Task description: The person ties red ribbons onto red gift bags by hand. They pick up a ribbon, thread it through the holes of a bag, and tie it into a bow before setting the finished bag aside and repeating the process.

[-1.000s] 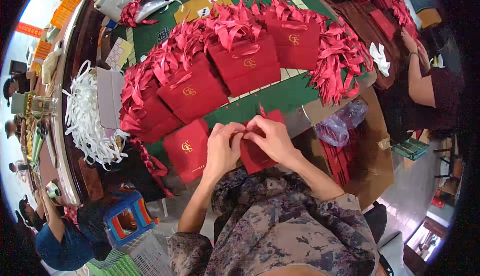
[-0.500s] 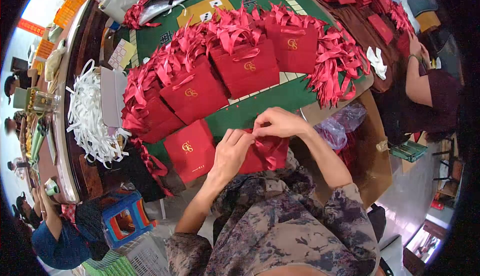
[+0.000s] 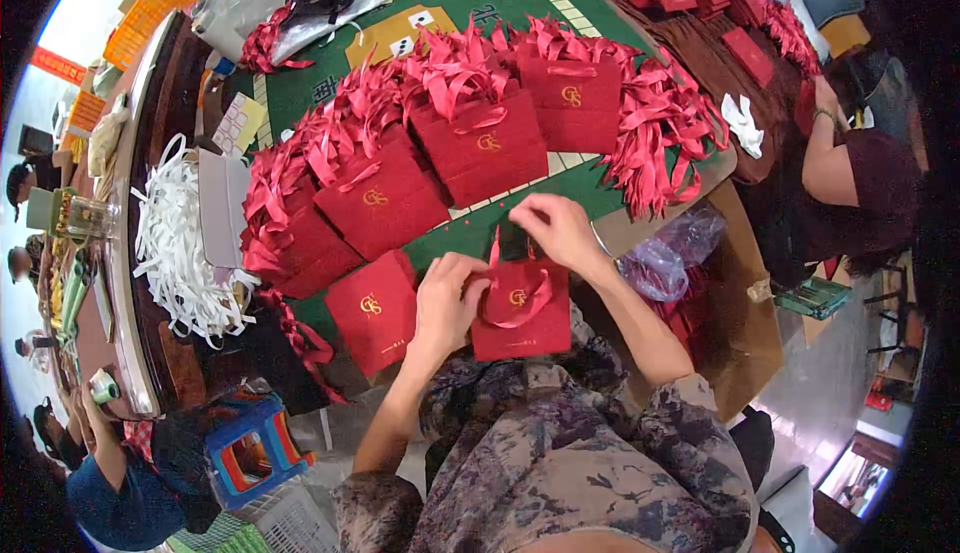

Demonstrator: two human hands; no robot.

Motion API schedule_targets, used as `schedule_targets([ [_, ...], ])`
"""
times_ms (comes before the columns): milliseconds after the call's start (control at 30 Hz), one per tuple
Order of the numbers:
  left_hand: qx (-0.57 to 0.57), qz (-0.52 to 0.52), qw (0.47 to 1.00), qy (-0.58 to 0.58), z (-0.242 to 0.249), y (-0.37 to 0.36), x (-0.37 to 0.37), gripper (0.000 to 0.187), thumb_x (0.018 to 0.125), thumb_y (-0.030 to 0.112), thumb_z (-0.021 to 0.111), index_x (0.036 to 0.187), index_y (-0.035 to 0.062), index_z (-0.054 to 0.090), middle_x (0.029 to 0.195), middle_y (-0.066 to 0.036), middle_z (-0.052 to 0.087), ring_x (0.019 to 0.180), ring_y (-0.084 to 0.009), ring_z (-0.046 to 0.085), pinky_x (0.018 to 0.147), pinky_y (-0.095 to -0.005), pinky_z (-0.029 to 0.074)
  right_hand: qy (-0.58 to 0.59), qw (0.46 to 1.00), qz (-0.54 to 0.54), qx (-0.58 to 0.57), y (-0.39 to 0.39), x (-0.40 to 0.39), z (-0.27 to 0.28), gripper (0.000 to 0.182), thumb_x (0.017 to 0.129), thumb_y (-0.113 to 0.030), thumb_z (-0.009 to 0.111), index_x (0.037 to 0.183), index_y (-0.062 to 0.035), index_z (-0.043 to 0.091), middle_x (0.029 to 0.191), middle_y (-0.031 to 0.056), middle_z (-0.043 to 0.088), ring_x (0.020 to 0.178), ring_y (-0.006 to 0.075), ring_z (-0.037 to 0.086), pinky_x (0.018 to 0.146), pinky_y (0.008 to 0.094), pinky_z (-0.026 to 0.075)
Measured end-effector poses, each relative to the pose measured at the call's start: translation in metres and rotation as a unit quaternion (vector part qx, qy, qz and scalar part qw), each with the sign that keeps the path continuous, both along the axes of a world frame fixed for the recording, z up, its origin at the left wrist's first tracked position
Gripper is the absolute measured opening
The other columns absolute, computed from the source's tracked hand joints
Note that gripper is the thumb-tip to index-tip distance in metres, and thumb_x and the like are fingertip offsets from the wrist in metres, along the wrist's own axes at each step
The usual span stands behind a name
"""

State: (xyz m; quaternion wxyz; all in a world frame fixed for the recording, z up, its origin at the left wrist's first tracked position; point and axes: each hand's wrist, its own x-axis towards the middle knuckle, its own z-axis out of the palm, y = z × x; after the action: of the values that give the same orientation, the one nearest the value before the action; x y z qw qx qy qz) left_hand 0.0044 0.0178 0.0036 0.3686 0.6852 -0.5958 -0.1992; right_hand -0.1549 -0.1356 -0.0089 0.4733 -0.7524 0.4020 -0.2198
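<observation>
A small red paper gift bag (image 3: pixel 522 338) with a gold emblem stands at the table's near edge, close to my lap. My left hand (image 3: pixel 447 303) pinches the bag's upper left corner between thumb and fingers. Above the bag, my right hand (image 3: pixel 558 231) has thumb and fingertips pressed together; what is between them, if anything, is too small to tell. A red ribbon handle (image 3: pixel 540 305) curves down over the bag's front, and ribbon also rises from its top edge. Left of my left hand lies another red bag (image 3: pixel 372 313), flat, with the same emblem.
Rows of red bags (image 3: pixel 490 148) with ribbon handles cover the green table (image 3: pixel 500 215). A grey box (image 3: pixel 222 203) stands beside white ribbon strips (image 3: pixel 185 243). At right are a carton (image 3: pixel 745 323), crumpled plastic (image 3: pixel 660 268) and a co-worker's arm (image 3: pixel 830 163); another person sits lower left.
My hands have moved apart, the right one up from the bag. The bag's front and emblem now show, with its ribbon looped over it. The view has shifted slightly.
</observation>
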Motion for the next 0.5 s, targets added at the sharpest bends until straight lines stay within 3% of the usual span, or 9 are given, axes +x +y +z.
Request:
schedule_targets([
  [67, -0.037, 0.012, 0.999, -0.029, -0.001, -0.003, 0.001, 0.016, 0.079, 0.001, 0.072, 0.094, 0.0043, 0.067, 0.091, -0.011, 0.066, 0.088, -0.0324, 0.062, 0.079, -0.0406, 0.05, 0.073, 0.988, -0.042, -0.127, -0.002, -0.009, 0.007, 0.036, 0.089, -0.037, 0.069, 0.084, -0.0008, 0.071, 0.078, 0.0189, 0.068, 0.077, 0.0344, 0.068, 0.068, 0.0414, 0.051],
  [133, -0.021, 0.023, 0.999, -0.017, -0.004, -0.004, -0.001, 0.016, 0.081, 0.003, 0.071, 0.097, 0.0044, 0.068, 0.094, -0.012, 0.067, 0.091, -0.0331, 0.061, 0.082, -0.0415, 0.049, 0.184, 0.979, -0.004, -0.09, 0.0, -0.016, 0.019, 0.037, 0.086, -0.039, 0.072, 0.081, -0.0028, 0.072, 0.073, 0.016, 0.069, 0.072, 0.034, 0.068, 0.066, 0.0428, 0.052],
  [167, -0.021, 0.04, 0.998, -0.039, -0.007, -0.007, -0.002, 0.017, 0.082, 0.006, 0.072, 0.098, 0.0045, 0.068, 0.094, -0.011, 0.068, 0.089, -0.0328, 0.061, 0.081, -0.0414, 0.049, 0.184, 0.979, -0.008, -0.089, 0.003, -0.018, 0.019, 0.037, 0.086, -0.039, 0.072, 0.081, -0.0028, 0.072, 0.073, 0.016, 0.069, 0.072, 0.034, 0.068, 0.066, 0.0428, 0.052],
  [233, -0.022, 0.055, 0.996, -0.061, -0.012, -0.014, -0.006, 0.017, 0.083, 0.009, 0.072, 0.099, 0.0045, 0.067, 0.095, -0.011, 0.068, 0.088, -0.0324, 0.061, 0.079, -0.0413, 0.049, 0.258, 0.955, 0.056, -0.134, 0.009, -0.02, 0.015, 0.033, 0.081, -0.037, 0.075, 0.078, -0.0041, 0.073, 0.069, 0.0142, 0.069, 0.069, 0.0337, 0.069, 0.065, 0.0432, 0.053],
  [400, 0.001, 0.072, 0.995, -0.067, -0.027, -0.035, -0.017, 0.022, 0.084, 0.022, 0.076, 0.095, 0.0062, 0.067, 0.08, -0.009, 0.068, 0.08, -0.0308, 0.061, 0.073, -0.0422, 0.048, 0.191, 0.973, 0.027, -0.126, 0.019, -0.016, -0.009, 0.023, 0.077, -0.025, 0.076, 0.078, -0.0028, 0.071, 0.074, 0.0139, 0.07, 0.071, 0.0315, 0.069, 0.066, 0.0408, 0.054],
  [500, 0.017, 0.092, 0.995, -0.045, -0.035, -0.042, -0.023, 0.021, 0.083, 0.022, 0.076, 0.091, 0.0061, 0.067, 0.076, -0.01, 0.068, 0.076, -0.031, 0.061, 0.071, -0.0434, 0.048, 0.097, 0.987, -0.022, -0.127, 0.025, -0.016, -0.013, 0.021, 0.082, -0.02, 0.073, 0.086, -0.001, 0.067, 0.078, 0.0135, 0.069, 0.07, 0.0269, 0.069, 0.066, 0.0373, 0.053],
])
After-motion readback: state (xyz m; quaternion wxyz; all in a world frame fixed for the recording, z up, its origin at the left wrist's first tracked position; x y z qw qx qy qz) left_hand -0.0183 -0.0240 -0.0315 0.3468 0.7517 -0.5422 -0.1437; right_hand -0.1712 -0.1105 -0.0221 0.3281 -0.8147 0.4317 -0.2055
